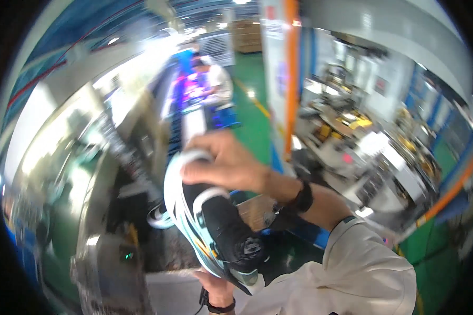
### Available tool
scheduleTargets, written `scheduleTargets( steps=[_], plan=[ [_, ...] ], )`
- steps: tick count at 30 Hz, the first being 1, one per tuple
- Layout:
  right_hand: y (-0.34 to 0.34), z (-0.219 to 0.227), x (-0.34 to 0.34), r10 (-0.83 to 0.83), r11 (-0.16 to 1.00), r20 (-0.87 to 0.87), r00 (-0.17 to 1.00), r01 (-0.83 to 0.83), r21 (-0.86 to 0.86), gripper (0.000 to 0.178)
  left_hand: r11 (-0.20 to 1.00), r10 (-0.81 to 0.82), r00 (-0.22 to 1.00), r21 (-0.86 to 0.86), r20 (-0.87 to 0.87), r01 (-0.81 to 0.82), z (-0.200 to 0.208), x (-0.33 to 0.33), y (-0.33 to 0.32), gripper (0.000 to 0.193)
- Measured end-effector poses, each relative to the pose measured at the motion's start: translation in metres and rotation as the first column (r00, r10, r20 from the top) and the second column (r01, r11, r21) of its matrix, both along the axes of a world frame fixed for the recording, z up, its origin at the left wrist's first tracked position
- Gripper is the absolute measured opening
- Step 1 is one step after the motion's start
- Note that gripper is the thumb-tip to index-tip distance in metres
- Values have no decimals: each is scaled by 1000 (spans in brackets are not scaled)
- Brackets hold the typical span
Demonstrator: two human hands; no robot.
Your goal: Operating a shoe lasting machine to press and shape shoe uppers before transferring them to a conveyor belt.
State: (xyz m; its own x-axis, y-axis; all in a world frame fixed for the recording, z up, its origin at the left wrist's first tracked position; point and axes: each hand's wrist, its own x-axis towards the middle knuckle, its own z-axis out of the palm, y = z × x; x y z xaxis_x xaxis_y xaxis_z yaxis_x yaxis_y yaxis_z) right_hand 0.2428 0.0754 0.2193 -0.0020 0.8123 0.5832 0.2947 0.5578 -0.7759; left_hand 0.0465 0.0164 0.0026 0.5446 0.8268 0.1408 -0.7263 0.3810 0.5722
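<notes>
A black shoe (227, 226) with a thick white and pale-blue sole is held tilted in front of me. Across its upper end wraps my right hand (220, 160), thumb bent over the edge and fingers curled. My left hand (215, 286) grips the lower end from beneath, with part of its fingers hidden behind the shoe. Small orange marks show along the sole's lower side. Motion blurs the shoe's finer details.
To the left stands a large pale machine (110, 262) with a small green light. A conveyor line (194, 121) runs away ahead under purple light, with a seated person (218, 84) beside it. An orange-edged post (290, 79) and a cluttered machine bench (352, 142) are on the right.
</notes>
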Motion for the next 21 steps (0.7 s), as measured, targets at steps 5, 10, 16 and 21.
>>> scheduleTargets(
  steps=[5, 10, 16, 21],
  plan=[
    [-125, -98, 136, -375, 911, -236, 896, 310, -270, 42, 945, -323, 945, 28, -52, 325, 19, 123, -49, 67],
    [-289, -182, 208, -290, 956, -650, 703, 184, -228, 77, 876, -427, 882, 151, -200, 458, 20, 243, -94, 46],
    [-392, -225, 261, -761, 583, -625, 171, 601, -546, 53, 602, -198, 735, 511, -649, 613, 7, 376, -194, 79],
    [-522, -274, 336, -828, 171, -523, -204, 796, -581, 51, 339, -537, 492, 359, -685, 870, -24, 505, -258, 82]
  ],
)
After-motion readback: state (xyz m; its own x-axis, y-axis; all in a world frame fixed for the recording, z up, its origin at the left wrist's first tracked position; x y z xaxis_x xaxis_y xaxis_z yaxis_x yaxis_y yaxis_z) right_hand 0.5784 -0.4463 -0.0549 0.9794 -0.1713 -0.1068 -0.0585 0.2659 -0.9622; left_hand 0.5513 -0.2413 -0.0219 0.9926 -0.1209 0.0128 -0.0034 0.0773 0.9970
